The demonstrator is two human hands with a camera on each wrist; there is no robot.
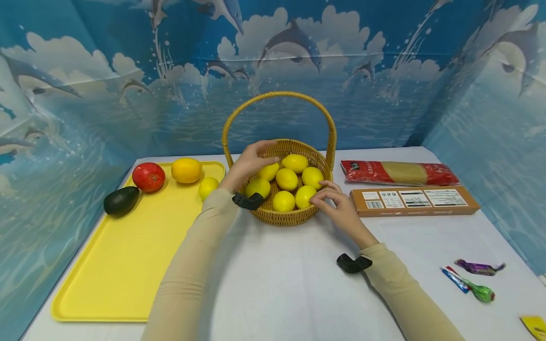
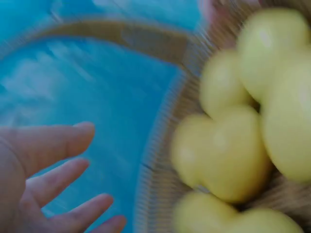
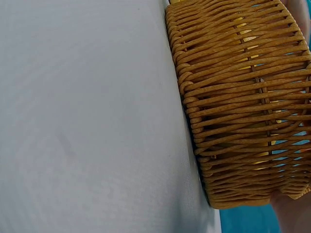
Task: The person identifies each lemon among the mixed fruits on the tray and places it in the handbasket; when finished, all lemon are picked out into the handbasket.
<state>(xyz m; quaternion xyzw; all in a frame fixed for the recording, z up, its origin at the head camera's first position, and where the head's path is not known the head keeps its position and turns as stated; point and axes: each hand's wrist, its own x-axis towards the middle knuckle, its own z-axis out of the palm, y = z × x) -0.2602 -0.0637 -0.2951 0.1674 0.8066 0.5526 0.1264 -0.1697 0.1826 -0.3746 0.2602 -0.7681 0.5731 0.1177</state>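
Note:
A round wicker basket (image 1: 277,219) with a tall hoop handle (image 1: 279,94) holds several yellow lemons (image 1: 286,180). My left hand (image 1: 251,163) hovers over its left rim, fingers spread and holding nothing; in the left wrist view, the hand (image 2: 53,179) appears beside the blurred lemons (image 2: 233,155). At the right front rim is my right hand (image 1: 341,210), fingers loosely bent beside the lemons; whether they touch the rim or a lemon is unclear. The right wrist view shows mainly the woven basket wall (image 3: 243,107), with skin partly hidden at the edges.
Left, a yellow tray (image 1: 123,265) bears a red fruit (image 1: 148,177), an orange-yellow fruit (image 1: 186,170), a lemon (image 1: 208,187) and an avocado (image 1: 121,201). Right lie a red packet (image 1: 401,173), a brown box (image 1: 414,201) and wrapped candies (image 1: 479,268). A dolphin-print curtain (image 1: 170,113) stands behind.

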